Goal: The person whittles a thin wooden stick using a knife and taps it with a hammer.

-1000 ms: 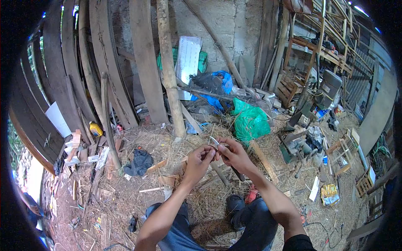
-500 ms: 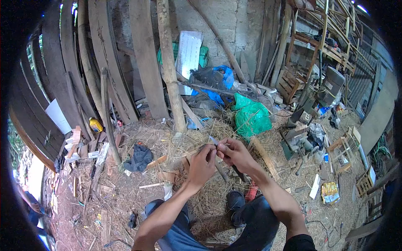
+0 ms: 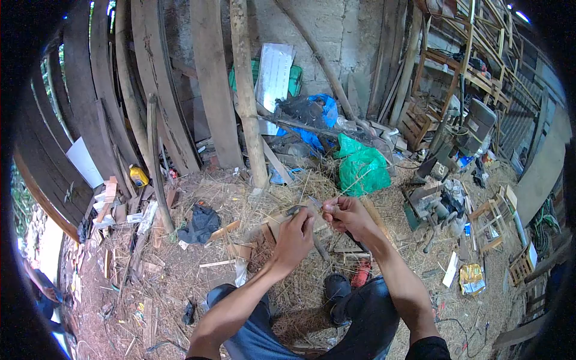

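My left hand (image 3: pixel 292 239) is closed in a pinch, and a small dark grey piece (image 3: pixel 294 210) shows at its fingertips; its kind is too small to make out. Just to the right, my right hand (image 3: pixel 353 217) has thumb and fingers pressed together. A narrow pale sliver (image 3: pixel 315 203) sticks out on its left side, and a dark bar (image 3: pixel 360 244) shows beneath the palm. Whether these two are one tool, I cannot tell. Both hands are raised over the straw-covered floor (image 3: pixel 288 282), apart from each other by a small gap.
A green plastic bag (image 3: pixel 363 168) and a wooden pole (image 3: pixel 246 102) stand ahead. On the floor are a black cloth or bag (image 3: pixel 200 225), a red object (image 3: pixel 361 273) near my shoe (image 3: pixel 337 288), and wood scraps. A yellow bottle (image 3: pixel 138 176) stands left, a metal machine (image 3: pixel 435 171) right.
The hands were touching at the fingertips and have now parted slightly. My right hand has moved a little to the right, with the pale sliver turning with it.
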{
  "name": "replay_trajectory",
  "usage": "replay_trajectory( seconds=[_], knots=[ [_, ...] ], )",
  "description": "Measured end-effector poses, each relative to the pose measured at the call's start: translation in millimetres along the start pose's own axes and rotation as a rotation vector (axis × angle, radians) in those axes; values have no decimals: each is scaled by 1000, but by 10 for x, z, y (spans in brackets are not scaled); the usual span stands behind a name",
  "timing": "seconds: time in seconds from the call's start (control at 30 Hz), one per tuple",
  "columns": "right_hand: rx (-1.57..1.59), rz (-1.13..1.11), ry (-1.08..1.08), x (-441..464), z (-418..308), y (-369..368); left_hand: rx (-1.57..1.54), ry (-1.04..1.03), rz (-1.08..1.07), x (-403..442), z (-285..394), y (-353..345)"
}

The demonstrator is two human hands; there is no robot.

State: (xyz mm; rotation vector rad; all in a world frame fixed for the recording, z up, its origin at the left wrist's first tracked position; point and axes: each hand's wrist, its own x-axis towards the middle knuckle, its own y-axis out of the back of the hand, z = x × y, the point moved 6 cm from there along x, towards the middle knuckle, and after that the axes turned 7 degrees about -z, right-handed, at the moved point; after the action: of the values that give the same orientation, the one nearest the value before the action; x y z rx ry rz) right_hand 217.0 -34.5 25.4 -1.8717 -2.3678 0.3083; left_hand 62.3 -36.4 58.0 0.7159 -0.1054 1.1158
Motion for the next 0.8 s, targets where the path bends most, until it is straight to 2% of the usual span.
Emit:
replay_trajectory(
  seconds=[0.1,0.17,0.2,0.27,0.43,0.5,0.57,0.63,0.7,0.8],
  knots=[
    [-6,20,-5,28,13,79,21,17,2,-1,25,8],
    [-164,269,92,-24,-84,364,33,4,31,-56,8,77],
    [-163,267,96,-76,-101,499,44,-7,58,-90,-8,132],
    [24,363,150,-181,-162,830,69,9,28,-140,-99,198],
    [155,325,183,-176,-112,695,28,80,-55,-90,-190,121],
    [153,220,151,-118,-89,397,65,4,-29,-54,-98,90],
    [104,213,99,-38,-54,163,22,18,-25,-17,-58,84],
    [127,70,110,30,-28,22,-20,34,-23,1,-67,73],
    [169,74,95,33,-28,81,-9,-51,20,2,-56,122],
    [106,100,78,8,-82,137,18,-22,-54,-31,-39,55]
  ],
)
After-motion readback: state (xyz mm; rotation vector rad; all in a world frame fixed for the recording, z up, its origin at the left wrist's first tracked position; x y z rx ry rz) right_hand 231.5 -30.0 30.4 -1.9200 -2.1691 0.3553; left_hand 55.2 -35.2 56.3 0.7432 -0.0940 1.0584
